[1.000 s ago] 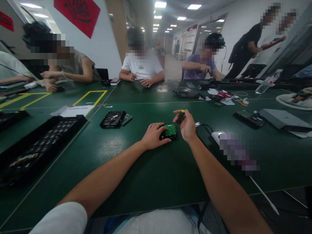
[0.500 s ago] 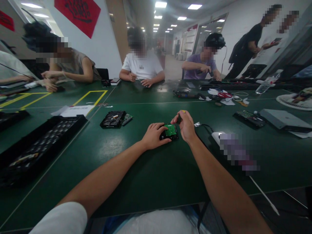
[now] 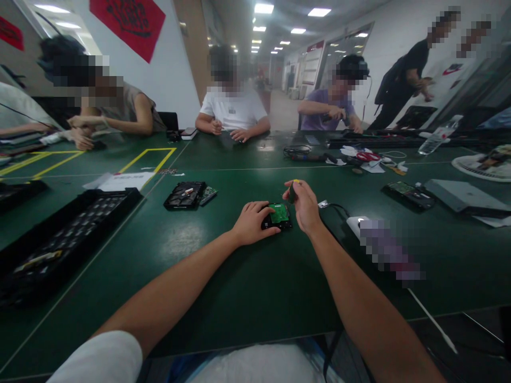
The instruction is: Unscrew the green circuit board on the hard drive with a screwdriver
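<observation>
A small black hard drive (image 3: 278,217) with a green circuit board on top lies on the green table (image 3: 247,287) in front of me. My left hand (image 3: 250,222) rests on the drive's left side, fingers curled over its edge, holding it down. My right hand (image 3: 306,206) is closed round a black screwdriver (image 3: 293,191) with a yellow cap. It holds the tool upright over the drive's far right corner. The tip is hidden behind my fingers.
Another opened drive (image 3: 186,194) lies to the left, beyond it a long black tray (image 3: 59,239). A black cable and white device (image 3: 355,222) lie right of my hand. Several people sit or stand around the far side. Tools, scissors and a bottle (image 3: 439,134) lie at the back right.
My right hand has turned the screwdriver from tilted to upright and lowered it towards the drive's corner. The left hand has stayed on the drive.
</observation>
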`<state>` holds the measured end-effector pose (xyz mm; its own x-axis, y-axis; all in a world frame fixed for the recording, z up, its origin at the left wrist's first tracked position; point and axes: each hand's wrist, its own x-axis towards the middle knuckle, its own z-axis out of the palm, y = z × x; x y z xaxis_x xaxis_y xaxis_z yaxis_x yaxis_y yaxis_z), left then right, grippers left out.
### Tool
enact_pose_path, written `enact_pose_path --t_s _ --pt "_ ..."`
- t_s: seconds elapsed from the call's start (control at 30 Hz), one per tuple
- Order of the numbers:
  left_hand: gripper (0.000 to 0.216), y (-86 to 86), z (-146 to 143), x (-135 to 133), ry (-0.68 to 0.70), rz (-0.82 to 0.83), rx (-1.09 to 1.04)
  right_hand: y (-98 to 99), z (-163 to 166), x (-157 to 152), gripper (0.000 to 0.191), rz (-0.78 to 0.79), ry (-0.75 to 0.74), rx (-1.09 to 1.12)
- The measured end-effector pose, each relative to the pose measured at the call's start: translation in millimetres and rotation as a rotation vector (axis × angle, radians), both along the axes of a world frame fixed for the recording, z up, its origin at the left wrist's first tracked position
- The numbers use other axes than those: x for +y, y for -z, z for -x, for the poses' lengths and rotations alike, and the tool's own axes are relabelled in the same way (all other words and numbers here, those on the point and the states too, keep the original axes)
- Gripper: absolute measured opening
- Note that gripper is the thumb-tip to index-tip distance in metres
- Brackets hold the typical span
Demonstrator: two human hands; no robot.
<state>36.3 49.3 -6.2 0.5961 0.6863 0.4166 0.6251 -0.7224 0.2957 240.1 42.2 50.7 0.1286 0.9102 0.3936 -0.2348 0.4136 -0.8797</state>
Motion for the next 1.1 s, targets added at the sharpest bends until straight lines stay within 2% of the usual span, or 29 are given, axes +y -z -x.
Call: enact_pose_path --t_s 0.17,0.3,0.47,0.53,0.67,0.8,0.97,1.1 --pt "0.067 0.8 0.2 0.9 -0.001 0.003 0.0 0.1 3.1 -1.2 0.033 0.038 -0.049 0.102" --pt "0.067 0.8 0.2 1.1 -0.005 0.013 0.006 -3.5 4.6 -3.8 0.036 0.048 -0.084 0.091" --pt "0.068 -0.3 0.1 0.5 -0.009 0.005 0.018 -5.4 3.2 -2.4 0.059 0.053 -0.102 0.104" --pt "0.067 -0.5 0.0 0.5 -0.006 0.01 0.012 -3.3 2.1 0.0 0.057 0.048 -0.083 0.097" --pt "0.066 -0.2 0.0 0.3 -0.001 0.017 0.005 1.7 0.7 2.9 0.04 0.02 -0.038 0.093" --pt "0.067 0.8 0.1 0.6 -0.001 0.004 0.009 1.6 2.5 -0.3 0.035 0.025 -0.05 0.084" --pt "0.067 2.1 0.6 1.6 0.004 -0.003 -0.004 -3.5 5.9 -5.2 0.037 0.049 -0.09 0.131" --pt "0.068 2.6 0.9 2.3 0.008 -0.005 0.008 -4.2 3.8 -3.3 0.055 0.065 -0.104 0.146"
